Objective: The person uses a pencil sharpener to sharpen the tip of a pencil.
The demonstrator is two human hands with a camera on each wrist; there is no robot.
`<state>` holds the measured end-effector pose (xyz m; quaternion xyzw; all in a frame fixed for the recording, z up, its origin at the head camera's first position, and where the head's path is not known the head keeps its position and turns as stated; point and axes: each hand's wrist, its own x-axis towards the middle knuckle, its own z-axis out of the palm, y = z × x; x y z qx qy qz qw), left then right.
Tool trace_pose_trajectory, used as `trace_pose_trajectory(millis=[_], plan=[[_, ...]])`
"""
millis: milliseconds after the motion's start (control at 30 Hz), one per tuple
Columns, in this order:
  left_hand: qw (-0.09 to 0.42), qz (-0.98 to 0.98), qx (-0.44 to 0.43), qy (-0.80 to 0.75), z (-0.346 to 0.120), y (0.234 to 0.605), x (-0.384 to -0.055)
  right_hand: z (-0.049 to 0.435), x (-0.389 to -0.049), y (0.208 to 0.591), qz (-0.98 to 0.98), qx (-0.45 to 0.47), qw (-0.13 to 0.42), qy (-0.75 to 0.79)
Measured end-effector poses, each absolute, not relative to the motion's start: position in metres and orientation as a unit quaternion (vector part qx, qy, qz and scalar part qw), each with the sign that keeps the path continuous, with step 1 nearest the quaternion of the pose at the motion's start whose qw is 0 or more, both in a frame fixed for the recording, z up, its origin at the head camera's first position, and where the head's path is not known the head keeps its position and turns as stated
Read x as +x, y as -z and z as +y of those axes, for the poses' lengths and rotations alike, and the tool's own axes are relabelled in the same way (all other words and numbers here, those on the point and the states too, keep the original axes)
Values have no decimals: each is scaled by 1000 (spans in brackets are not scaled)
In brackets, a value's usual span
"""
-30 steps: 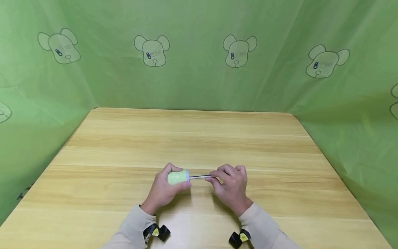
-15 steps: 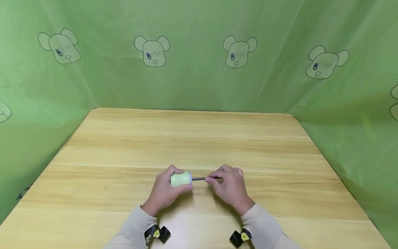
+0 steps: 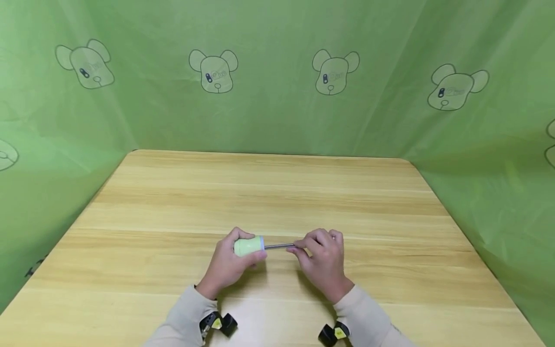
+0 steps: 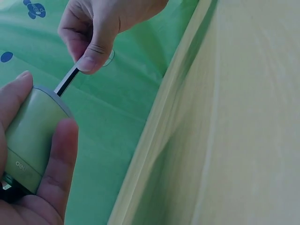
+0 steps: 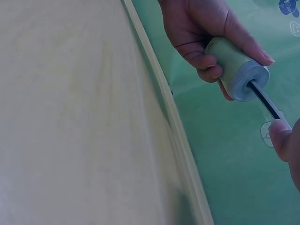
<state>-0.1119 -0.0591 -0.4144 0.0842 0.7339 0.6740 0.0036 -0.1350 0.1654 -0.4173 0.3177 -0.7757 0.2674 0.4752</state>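
My left hand [image 3: 226, 264] grips a small light-green pencil sharpener [image 3: 247, 246], a rounded cylinder with a pale blue end that faces right. In the left wrist view, "deli" lettering shows on the sharpener [image 4: 33, 126], between thumb and fingers. A slim dark pencil [image 3: 277, 246] with bright silvery facets enters the hole in the blue end, as the right wrist view shows on the pencil [image 5: 265, 100]. Thumb and fingertips of my right hand [image 3: 323, 262] pinch its outer part. Both hands are held over the near middle of the table, and the pencil's point is hidden inside.
The wooden table [image 3: 277, 193] spreads out around the hands, its far edge meeting a green curtain [image 3: 277, 120] printed with bear faces. Curtain also hangs at both sides. Black wrist cameras sit at both beige sleeves [image 3: 184, 311].
Half a second ago the right fingers pinched the pencil closer to the sharpener. Now they hold it farther out, with more of it showing between the hands. The sharpener has shifted slightly left.
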Motion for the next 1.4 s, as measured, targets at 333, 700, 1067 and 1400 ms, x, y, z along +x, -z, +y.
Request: trace_pose_trajectory(millis=[333,700,1067,1400], plan=[[-1,759,85,-645,-61,416,-111,167,-136,418,-801,321,431,-264],[-45,807,140,-571,-63,417,-113,168,-127,403,-910,220,132,-327],[-35,782,80,-617,-64,413,-114,163,-130,411,-853,290,343,-265],[-3,764,82,-640,-61,415,-115,164,-142,417,-777,349,441,-282]])
